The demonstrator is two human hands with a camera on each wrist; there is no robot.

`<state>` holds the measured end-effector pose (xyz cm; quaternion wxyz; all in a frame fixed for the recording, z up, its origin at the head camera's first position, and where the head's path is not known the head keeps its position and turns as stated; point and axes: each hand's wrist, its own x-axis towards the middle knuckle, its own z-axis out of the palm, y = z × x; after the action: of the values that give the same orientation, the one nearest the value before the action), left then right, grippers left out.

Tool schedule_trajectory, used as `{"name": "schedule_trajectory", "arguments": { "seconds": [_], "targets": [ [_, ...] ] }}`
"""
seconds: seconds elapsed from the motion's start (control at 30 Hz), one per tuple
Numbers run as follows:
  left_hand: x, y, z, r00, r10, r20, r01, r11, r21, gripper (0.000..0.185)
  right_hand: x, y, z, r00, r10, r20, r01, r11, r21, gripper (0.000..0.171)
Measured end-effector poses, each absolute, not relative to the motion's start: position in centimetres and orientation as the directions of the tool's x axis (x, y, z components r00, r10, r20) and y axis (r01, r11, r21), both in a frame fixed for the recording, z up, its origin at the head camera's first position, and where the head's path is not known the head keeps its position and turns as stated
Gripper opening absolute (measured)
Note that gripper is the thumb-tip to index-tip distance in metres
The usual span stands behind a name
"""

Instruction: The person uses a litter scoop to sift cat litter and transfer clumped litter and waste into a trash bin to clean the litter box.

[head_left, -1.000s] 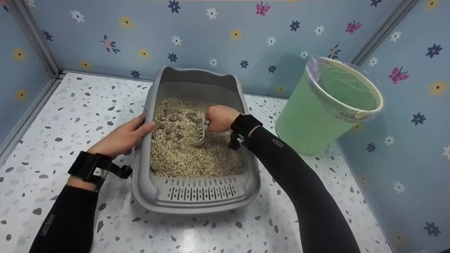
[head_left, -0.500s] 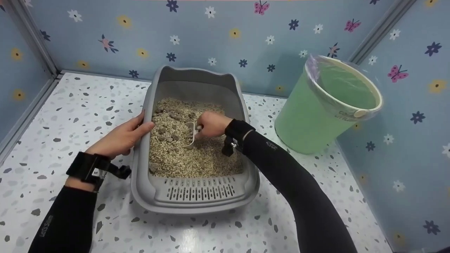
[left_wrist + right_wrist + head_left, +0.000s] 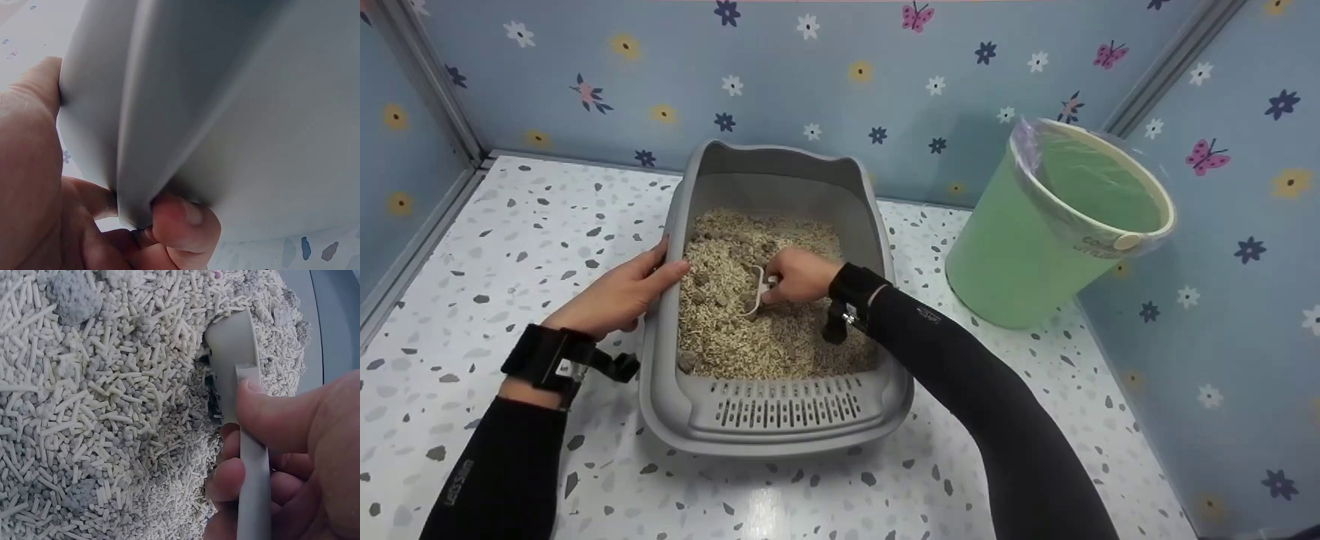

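Observation:
A grey litter box (image 3: pixel 780 444) filled with pale pellet litter (image 3: pixel 750 349) stands on the floor. My left hand (image 3: pixel 607 298) grips its left rim, thumb on top; in the left wrist view, fingertips (image 3: pixel 185 225) curl under the lip. My right hand (image 3: pixel 805 275) holds a light grey litter scoop (image 3: pixel 233 343) by its handle, thumb lying along the neck. The scoop's head is partly sunk in the litter, its front edge hidden by pellets. Grey clumps (image 3: pixel 73 295) lie on the litter surface to the left of the scoop.
A green bin (image 3: pixel 1012 255) with a clear liner stands right of the litter box. Flower-patterned walls (image 3: pixel 810 67) close off the back and sides. The speckled floor (image 3: pixel 525 247) lies around the box, whose front has a slotted ledge (image 3: pixel 787 411).
My right hand has moved the scoop left and slightly toward me through the litter, its head now deeper among the pellets. The left hand keeps its grip on the rim.

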<state>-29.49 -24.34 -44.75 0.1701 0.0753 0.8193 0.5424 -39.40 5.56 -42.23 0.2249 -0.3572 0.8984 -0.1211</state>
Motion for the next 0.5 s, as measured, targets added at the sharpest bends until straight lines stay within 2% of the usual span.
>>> {"name": "schedule_trajectory", "arguments": {
  "seconds": [0.27, 0.5],
  "targets": [
    [-29.39, -24.36, -44.62, -0.931, 0.312, -0.191, -0.06, 0.385, 0.921, 0.087, -39.06, 4.73, -42.13, -0.644, -0.658, -0.39, -0.64, 0.743, -0.196, 0.031],
    [-29.45, -24.25, -44.86, -0.932, 0.31, -0.185, -0.052, 0.392, 0.918, 0.088, -38.61, 4.91, -42.39, -0.616, -0.68, -0.397, -0.657, 0.722, -0.218, 0.026]
  ]
}}
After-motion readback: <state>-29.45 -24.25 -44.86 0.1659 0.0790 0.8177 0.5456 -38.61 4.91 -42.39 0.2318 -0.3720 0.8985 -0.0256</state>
